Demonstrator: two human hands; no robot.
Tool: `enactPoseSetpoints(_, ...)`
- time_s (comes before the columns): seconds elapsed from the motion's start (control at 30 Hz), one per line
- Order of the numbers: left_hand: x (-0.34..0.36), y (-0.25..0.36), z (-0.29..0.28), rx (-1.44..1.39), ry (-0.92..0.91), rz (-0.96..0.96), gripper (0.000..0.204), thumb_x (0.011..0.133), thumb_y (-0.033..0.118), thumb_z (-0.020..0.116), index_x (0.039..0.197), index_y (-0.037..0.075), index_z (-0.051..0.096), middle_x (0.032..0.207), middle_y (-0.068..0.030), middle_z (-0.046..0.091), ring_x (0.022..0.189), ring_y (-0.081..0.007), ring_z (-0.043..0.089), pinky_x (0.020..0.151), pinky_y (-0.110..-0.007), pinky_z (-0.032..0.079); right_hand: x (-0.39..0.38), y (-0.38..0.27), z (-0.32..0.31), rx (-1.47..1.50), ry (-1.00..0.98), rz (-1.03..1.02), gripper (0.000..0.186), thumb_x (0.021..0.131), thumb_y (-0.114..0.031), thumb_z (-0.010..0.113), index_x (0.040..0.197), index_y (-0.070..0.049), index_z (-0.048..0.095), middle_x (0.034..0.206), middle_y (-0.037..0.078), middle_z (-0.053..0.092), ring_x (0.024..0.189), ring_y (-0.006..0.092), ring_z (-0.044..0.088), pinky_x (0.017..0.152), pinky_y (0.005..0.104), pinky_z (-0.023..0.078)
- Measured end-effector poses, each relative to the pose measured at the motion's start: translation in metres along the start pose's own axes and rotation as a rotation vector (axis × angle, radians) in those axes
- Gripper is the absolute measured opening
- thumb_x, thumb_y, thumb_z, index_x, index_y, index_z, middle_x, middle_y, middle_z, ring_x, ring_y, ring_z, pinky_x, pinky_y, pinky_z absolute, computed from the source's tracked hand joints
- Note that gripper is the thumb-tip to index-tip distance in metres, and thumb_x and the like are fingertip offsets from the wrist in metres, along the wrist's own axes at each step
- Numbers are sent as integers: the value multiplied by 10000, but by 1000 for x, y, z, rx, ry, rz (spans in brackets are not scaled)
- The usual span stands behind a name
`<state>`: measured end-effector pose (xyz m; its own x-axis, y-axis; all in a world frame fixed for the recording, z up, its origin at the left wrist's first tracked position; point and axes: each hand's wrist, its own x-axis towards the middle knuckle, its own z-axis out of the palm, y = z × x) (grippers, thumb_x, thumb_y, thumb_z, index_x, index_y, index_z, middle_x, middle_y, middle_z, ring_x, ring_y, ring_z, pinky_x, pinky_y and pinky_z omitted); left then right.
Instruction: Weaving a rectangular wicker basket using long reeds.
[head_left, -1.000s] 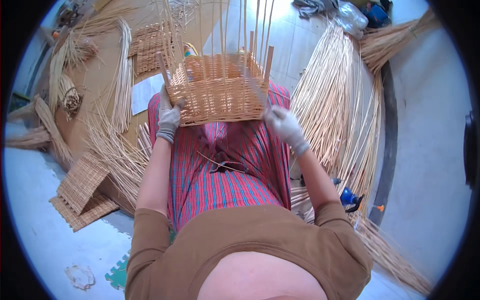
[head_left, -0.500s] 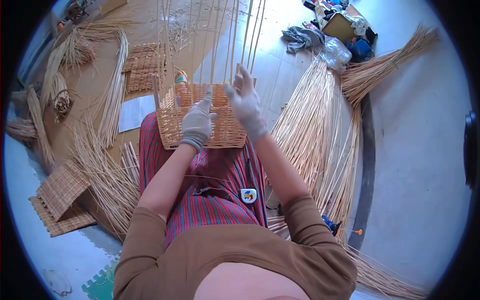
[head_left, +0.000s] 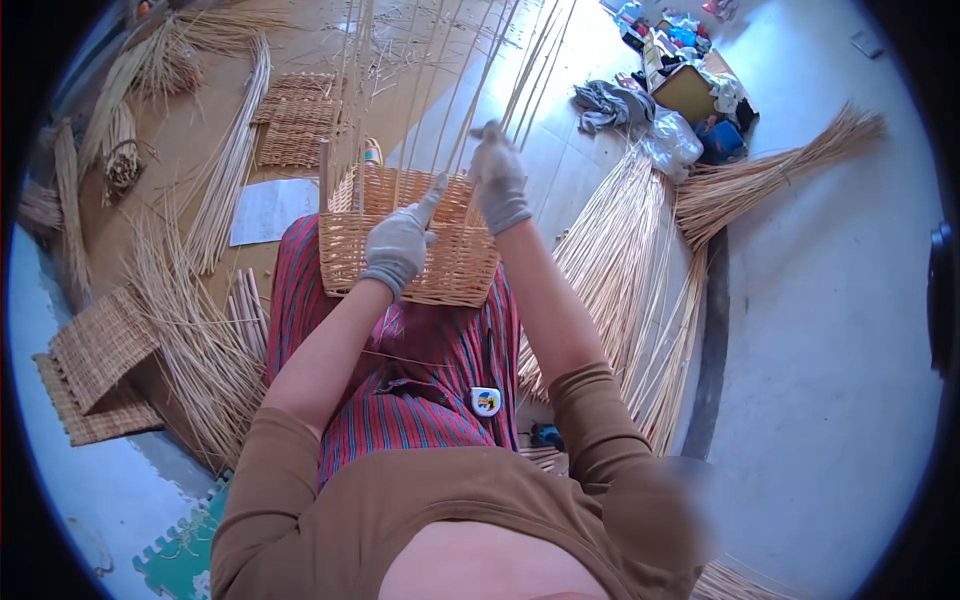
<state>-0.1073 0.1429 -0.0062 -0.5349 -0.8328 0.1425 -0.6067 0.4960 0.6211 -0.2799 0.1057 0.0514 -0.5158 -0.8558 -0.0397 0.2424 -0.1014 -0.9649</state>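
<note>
A half-woven wicker basket (head_left: 350,250) rests on my lap, with tall thin upright cane stakes (head_left: 415,100) rising from its walls. Both my hands wear pale grey gloves. My left hand (head_left: 398,242) lies against the near wall and grips it, its index finger stretched up to the rim. At the right end of the rim, my right hand (head_left: 500,182) is raised with its fingers drawn together round a cane strand among the stakes; the exact hold is partly hidden. A thicker wooden post (head_left: 324,175) stands at the basket's left corner.
Loose cane bundles lie on the floor to the left (head_left: 200,350) and right (head_left: 610,230). Woven panels (head_left: 105,350) sit at the left. A tape measure (head_left: 486,402) rests on my striped skirt. Bags and a box (head_left: 685,95) are piled at the far right.
My right hand's spread fingers have closed together near the rim stakes. The left hand stays on the near wall, while the basket has turned slightly and the view has shifted.
</note>
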Motion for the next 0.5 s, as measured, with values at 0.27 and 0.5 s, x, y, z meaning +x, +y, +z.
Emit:
enactPoseSetpoints(0.27, -13, 7, 12, -36, 54, 36, 979, 803, 106, 740, 1564, 342, 170, 1075, -185, 672, 907, -380, 655, 782, -473, 512, 18, -24, -22, 581, 188, 10, 382, 1037, -425, 467, 997, -49, 525, 520, -74, 248, 377, 72, 236, 357, 260, 183)
enactPoseSetpoints(0.5, -9, 3, 13, -116, 57, 14, 964, 823, 109, 731, 1568, 338, 165, 1071, -180, 672, 916, -362, 659, 785, -467, 504, 29, -104, -15, 279, -285, -175, 352, 1049, -367, 462, 943, -40, 535, 538, -77, 265, 421, 44, 222, 387, 240, 203)
